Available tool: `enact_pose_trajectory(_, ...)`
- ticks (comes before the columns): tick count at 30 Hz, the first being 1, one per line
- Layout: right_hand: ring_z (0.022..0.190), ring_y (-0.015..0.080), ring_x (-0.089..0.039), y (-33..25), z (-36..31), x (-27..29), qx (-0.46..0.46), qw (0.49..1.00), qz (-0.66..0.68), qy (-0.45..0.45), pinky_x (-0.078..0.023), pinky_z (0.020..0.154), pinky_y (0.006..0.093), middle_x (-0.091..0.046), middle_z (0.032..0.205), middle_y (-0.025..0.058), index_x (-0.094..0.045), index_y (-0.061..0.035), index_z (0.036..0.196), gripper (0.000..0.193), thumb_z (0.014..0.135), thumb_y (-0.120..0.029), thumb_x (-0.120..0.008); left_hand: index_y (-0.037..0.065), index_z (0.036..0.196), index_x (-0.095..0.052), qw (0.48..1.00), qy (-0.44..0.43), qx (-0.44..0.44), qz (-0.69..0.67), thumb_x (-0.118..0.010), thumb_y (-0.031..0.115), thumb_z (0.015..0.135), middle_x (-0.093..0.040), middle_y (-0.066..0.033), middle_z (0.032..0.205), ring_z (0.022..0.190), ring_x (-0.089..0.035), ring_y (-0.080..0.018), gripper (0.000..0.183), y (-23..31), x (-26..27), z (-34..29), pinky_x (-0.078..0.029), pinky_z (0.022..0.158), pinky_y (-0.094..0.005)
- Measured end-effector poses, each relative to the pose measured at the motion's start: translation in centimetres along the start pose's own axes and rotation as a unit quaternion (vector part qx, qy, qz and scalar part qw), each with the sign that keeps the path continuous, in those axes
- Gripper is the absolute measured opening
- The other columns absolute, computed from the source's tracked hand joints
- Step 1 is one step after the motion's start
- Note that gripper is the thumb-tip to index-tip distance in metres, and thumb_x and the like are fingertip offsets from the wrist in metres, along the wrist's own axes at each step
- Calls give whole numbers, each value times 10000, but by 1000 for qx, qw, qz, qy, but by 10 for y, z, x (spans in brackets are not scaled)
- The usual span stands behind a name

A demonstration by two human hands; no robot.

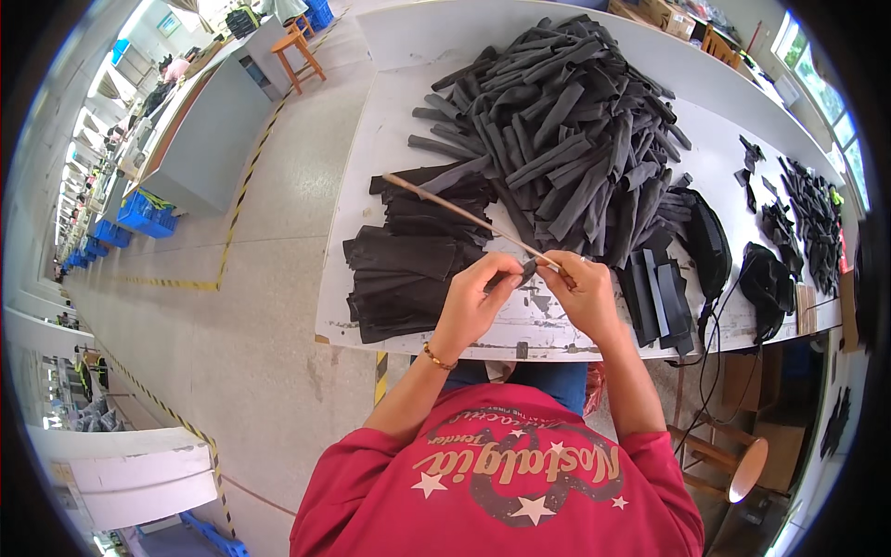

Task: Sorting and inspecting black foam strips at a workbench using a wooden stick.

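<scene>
Both my hands meet over the near edge of the white table (557, 348). Between finger and thumb, my left hand (481, 295) pinches a small dark grey piece of fabric (529, 269). My right hand (587, 286) is closed on the near end of a thin wooden stick (464, 216), close beside that fabric. The stick slants away to the far left, over stacked flat black fabric pieces (399, 255). Beyond my hands rises a big heap of dark grey fabric tubes (557, 121). My fingers partly hide where the stick and fabric come together.
Flat dark strips (657, 295) lie right of my right hand. Farther right are two black padded items (710, 246) with cords hanging off the edge, and more dark pieces (809, 213). A wooden stool (747, 469) stands below at right. A raised board (724, 111) borders the table's back.
</scene>
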State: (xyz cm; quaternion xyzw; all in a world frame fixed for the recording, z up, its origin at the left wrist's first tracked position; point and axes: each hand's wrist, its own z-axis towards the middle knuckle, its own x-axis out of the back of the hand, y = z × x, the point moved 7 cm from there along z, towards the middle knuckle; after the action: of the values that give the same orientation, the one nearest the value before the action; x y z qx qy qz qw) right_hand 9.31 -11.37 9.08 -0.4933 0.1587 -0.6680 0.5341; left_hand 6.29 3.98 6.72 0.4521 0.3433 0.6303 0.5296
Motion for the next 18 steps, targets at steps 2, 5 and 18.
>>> enact_pose_trajectory(2, 488, 91, -457, 0, 0, -2, 23, 1000, -5, -3, -366, 463, 234, -561, 610, 81, -644, 2, 928, 134, 801, -34, -671, -8, 936, -585, 1000, -8, -4, 0, -608, 29, 871, -596, -2, 845, 738, -509, -48, 78, 0, -2, 1, -426, 655, -193)
enact_pose_trajectory(5, 481, 117, -468, 4, -2, -8, 29, 999, -16, -27, -379, 462, 250, -571, 625, 103, -620, 6, 914, 115, 807, -23, -650, -7, 941, -587, 999, -10, 13, -39, -611, 23, 869, -598, -2, 860, 747, -508, -41, 82, -8, -4, -1, -425, 657, -186)
enact_pose_trajectory(18, 517, -8, -302, 15, -9, -21, -151, 981, 120, -29, -218, 441, 193, -379, 589, -89, -611, 1, 899, 78, 845, -47, -639, -8, 929, -582, 972, 54, 97, -209, -620, -34, 846, -624, -52, 990, 787, -530, -32, 95, -30, 4, -8, -436, 675, -157)
